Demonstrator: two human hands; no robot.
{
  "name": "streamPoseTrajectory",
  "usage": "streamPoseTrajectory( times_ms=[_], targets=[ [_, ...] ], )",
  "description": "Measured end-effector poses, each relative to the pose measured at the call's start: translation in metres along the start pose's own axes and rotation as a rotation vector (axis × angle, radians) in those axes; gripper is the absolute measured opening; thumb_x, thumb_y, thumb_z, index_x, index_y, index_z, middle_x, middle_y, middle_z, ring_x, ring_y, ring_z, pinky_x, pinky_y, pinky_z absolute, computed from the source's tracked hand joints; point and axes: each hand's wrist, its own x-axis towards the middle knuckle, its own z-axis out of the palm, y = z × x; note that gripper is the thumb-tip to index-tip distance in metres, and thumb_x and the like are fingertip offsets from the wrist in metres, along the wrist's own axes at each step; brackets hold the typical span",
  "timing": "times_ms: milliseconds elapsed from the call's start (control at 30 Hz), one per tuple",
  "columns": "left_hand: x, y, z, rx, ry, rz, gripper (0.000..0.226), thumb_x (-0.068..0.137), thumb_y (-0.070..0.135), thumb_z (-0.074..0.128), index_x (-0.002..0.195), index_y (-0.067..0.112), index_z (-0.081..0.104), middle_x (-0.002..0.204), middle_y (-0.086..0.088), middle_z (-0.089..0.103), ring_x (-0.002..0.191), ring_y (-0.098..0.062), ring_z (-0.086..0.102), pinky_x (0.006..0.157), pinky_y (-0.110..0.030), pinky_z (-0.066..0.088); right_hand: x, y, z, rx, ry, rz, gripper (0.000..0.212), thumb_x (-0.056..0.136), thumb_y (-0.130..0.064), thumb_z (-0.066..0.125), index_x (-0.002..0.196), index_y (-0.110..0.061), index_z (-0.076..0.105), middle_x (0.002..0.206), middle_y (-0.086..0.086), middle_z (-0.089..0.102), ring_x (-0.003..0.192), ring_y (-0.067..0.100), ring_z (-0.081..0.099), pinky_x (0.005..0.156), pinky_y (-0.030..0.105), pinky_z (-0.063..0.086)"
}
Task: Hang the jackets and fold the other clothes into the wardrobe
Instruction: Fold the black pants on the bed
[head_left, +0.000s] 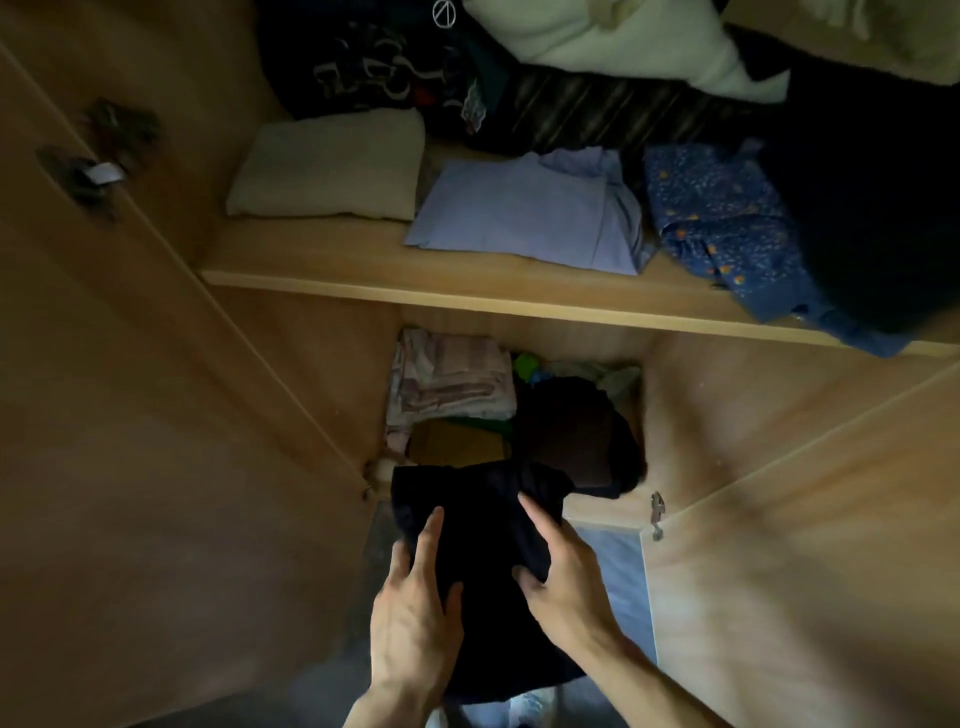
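— Where is the left hand (415, 597)?
— At the left edge of the folded navy-black cloth garment (483, 525). It grips the edge, one finger straight on top and the thumb pressing the cloth.
— And the garment itself?
— Between both hands, with its far end over the front lip of the pale wooden lower shelf (608, 506).
— The right hand (563, 571)?
— Clamped on the right edge, thumb dug into the fabric.
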Motion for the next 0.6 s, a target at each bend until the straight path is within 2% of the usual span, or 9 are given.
streamPoseTrajectory(
  times_ms=[133,267,400,467,533,600],
  targets=[
    [0.028,0.0,0.0,-0.013,-0.005,-0.024,0.081,0.091,0.021,0.065,0.153,0.043,0.018,0.134,-0.001,0.049,0.093,-0.019,0.067,0.077,-0.028,0.055,0.026,-0.004,-0.002,-0.021,-0.003,-0.008,0.088,0.084,-0.002,0.071,0.148,-0.049,0.032,0.145,-0.009,0.047,0.134,0.006,0.045,0.105,0.006,0.033],
    [0.045,0.008,-0.013,-0.035,-0.052,0.029,0.082,0.091,0.022,0.065,0.154,0.043,0.017,0.133,-0.001,0.049,0.098,-0.019,0.067,0.083,-0.03,0.055,0.034,-0.015,-0.007,-0.005,0.021,0.036,0.089,0.083,0.0,0.07,0.148,-0.048,0.033,0.149,-0.01,0.045,0.136,0.003,0.042,0.099,-0.004,0.025],
    [0.08,0.0,-0.002,-0.045,-0.039,0.082,0.081,0.09,0.022,0.065,0.153,0.042,0.019,0.136,-0.003,0.048,0.101,-0.022,0.066,0.083,-0.033,0.056,0.065,-0.008,-0.002,-0.031,0.078,0.028,0.086,0.082,-0.003,0.071,0.148,-0.045,0.036,0.146,-0.008,0.048,0.134,0.005,0.045,0.097,-0.005,0.025],
    [0.104,-0.013,0.02,-0.067,-0.026,0.104,0.082,0.089,0.02,0.067,0.154,0.041,0.021,0.14,-0.003,0.047,0.104,-0.022,0.065,0.084,-0.034,0.055,0.089,0.007,0.011,-0.042,0.099,0.022,0.084,0.082,-0.005,0.072,0.148,-0.044,0.036,0.143,-0.006,0.051,0.132,0.008,0.047,0.102,0.003,0.032],
    [0.135,-0.031,0.051,-0.085,-0.007,0.125,0.082,0.09,0.019,0.066,0.153,0.042,0.02,0.141,-0.003,0.048,0.105,-0.022,0.064,0.085,-0.033,0.054,0.12,0.03,0.028,-0.043,0.118,0.007,0.084,0.083,-0.007,0.072,0.148,-0.046,0.035,0.143,-0.005,0.051,0.131,0.01,0.049,0.109,0.019,0.039],
    [0.171,-0.051,0.086,-0.108,-0.001,0.133,0.082,0.092,0.021,0.065,0.153,0.045,0.016,0.141,-0.002,0.047,0.107,-0.021,0.064,0.087,-0.032,0.054,0.157,0.055,0.048,-0.055,0.14,-0.019,0.084,0.085,-0.01,0.072,0.148,-0.048,0.033,0.145,-0.006,0.049,0.133,0.012,0.047,0.11,0.03,0.041]
  ],
)
